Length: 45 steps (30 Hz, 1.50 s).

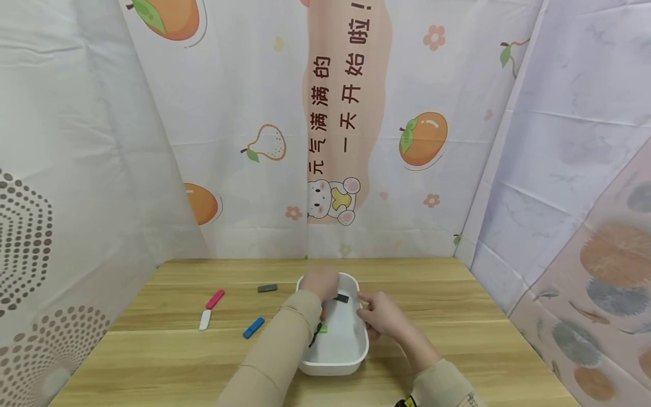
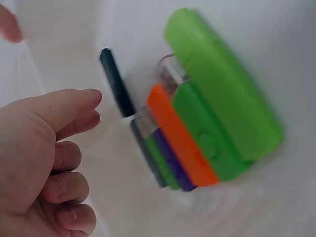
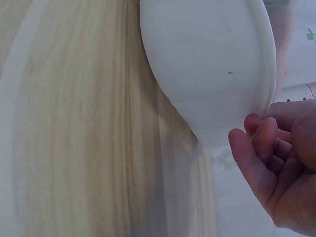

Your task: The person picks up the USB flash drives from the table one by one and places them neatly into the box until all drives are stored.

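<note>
A white plastic bin (image 1: 337,370) stands on the table. My left hand (image 1: 320,282) reaches into its far end; its fingers are loosely bent and hold nothing, in the left wrist view (image 2: 44,163). Just beyond the fingertips, a dark USB stick (image 2: 117,84) lies on the bin floor, a small gap away. Beside it, several USB sticks lie in a row, among them an orange one (image 2: 180,136), a purple one (image 2: 173,160) and a large light-green one (image 2: 224,84). My right hand (image 3: 281,158) pinches the bin's rim (image 3: 269,64) on the right side.
Left of the bin, loose sticks lie on the wooden table (image 1: 432,316): a pink one (image 1: 216,299), a white one (image 1: 205,320), a blue one (image 1: 253,327) and a grey one (image 1: 267,288). A printed curtain (image 1: 244,198) hangs behind the table.
</note>
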Each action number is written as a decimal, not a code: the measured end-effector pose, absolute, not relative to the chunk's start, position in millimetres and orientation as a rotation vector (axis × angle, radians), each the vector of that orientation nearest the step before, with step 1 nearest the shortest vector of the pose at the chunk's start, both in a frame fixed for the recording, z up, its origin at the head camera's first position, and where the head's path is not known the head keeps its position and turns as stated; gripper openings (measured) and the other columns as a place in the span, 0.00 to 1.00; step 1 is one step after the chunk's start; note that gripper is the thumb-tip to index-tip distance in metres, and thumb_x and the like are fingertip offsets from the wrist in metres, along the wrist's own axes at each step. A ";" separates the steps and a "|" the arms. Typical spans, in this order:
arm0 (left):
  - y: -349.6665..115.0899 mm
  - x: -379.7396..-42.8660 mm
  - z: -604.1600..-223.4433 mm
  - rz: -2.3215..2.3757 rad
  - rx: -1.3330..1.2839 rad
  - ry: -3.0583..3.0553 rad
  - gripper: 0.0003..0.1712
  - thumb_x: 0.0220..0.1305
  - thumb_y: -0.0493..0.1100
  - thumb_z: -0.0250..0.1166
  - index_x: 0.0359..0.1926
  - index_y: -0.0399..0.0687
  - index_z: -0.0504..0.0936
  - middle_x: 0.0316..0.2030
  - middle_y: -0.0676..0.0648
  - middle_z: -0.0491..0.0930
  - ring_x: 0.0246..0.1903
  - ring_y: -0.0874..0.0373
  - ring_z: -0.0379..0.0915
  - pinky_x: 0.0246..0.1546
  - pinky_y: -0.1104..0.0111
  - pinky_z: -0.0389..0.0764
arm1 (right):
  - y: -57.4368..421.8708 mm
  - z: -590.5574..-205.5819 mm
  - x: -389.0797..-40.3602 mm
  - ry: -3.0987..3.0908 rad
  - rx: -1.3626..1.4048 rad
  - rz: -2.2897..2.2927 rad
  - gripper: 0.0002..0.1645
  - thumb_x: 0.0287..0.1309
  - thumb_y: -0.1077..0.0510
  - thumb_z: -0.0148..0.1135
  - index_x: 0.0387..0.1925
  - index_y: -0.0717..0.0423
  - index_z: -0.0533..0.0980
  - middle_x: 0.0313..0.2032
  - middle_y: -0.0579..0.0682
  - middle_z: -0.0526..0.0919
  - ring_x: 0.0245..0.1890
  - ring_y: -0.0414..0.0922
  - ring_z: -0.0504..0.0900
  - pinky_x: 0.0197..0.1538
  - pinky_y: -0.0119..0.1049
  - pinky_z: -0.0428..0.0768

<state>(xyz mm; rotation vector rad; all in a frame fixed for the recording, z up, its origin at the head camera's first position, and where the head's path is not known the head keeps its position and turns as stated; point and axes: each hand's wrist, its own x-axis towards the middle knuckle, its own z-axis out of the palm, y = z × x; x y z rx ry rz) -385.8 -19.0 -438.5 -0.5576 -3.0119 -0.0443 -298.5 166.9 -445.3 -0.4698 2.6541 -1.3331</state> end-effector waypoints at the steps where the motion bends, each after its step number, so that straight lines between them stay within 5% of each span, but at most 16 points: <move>1: -19.4 -385.9 -435.0 -0.062 -0.561 -3.017 0.06 0.57 0.41 0.70 0.25 0.52 0.83 0.25 0.53 0.79 0.23 0.58 0.71 0.27 0.62 0.77 | 166.9 -445.6 -298.5 2.654 -0.470 -1.334 0.33 0.66 0.66 0.59 0.70 0.73 0.64 0.15 0.50 0.77 0.08 0.38 0.75 0.19 0.49 0.83; 16: -35.6 -375.9 -388.2 -0.160 -0.677 -3.015 0.09 0.63 0.52 0.71 0.37 0.54 0.88 0.32 0.55 0.83 0.32 0.58 0.77 0.37 0.60 0.79 | 166.1 -445.5 -297.8 2.635 -0.433 -1.357 0.33 0.67 0.66 0.60 0.70 0.73 0.64 0.17 0.50 0.77 0.10 0.39 0.76 0.18 0.43 0.82; 20: -40.1 -369.6 -378.6 -0.166 -0.670 -2.995 0.16 0.64 0.54 0.70 0.48 0.53 0.88 0.43 0.53 0.84 0.42 0.56 0.79 0.45 0.59 0.81 | 165.3 -444.6 -296.7 2.630 -0.425 -1.364 0.33 0.67 0.66 0.60 0.70 0.73 0.65 0.17 0.50 0.77 0.10 0.39 0.75 0.19 0.44 0.82; 26: -44.9 -361.8 -365.9 -0.237 -0.678 -2.968 0.23 0.64 0.56 0.70 0.56 0.54 0.86 0.53 0.51 0.82 0.52 0.53 0.78 0.56 0.57 0.78 | 164.9 -443.2 -295.5 2.617 -0.424 -1.382 0.34 0.67 0.66 0.60 0.70 0.73 0.64 0.18 0.51 0.78 0.10 0.39 0.75 0.18 0.43 0.82; 38: -58.7 -343.0 -349.3 -0.174 -0.785 -2.862 0.29 0.65 0.61 0.68 0.61 0.53 0.82 0.58 0.49 0.80 0.57 0.51 0.76 0.59 0.54 0.75 | 166.9 -444.8 -296.3 2.612 -0.430 -1.391 0.34 0.67 0.66 0.60 0.70 0.74 0.63 0.17 0.51 0.77 0.10 0.40 0.74 0.18 0.42 0.82; 45: -75.1 -336.2 -345.8 -0.236 -0.736 -2.887 0.39 0.64 0.62 0.68 0.72 0.54 0.72 0.66 0.47 0.74 0.63 0.48 0.71 0.63 0.51 0.72 | 166.6 -444.2 -295.0 2.611 -0.423 -1.392 0.33 0.67 0.66 0.60 0.70 0.74 0.63 0.18 0.51 0.77 0.10 0.39 0.73 0.18 0.42 0.82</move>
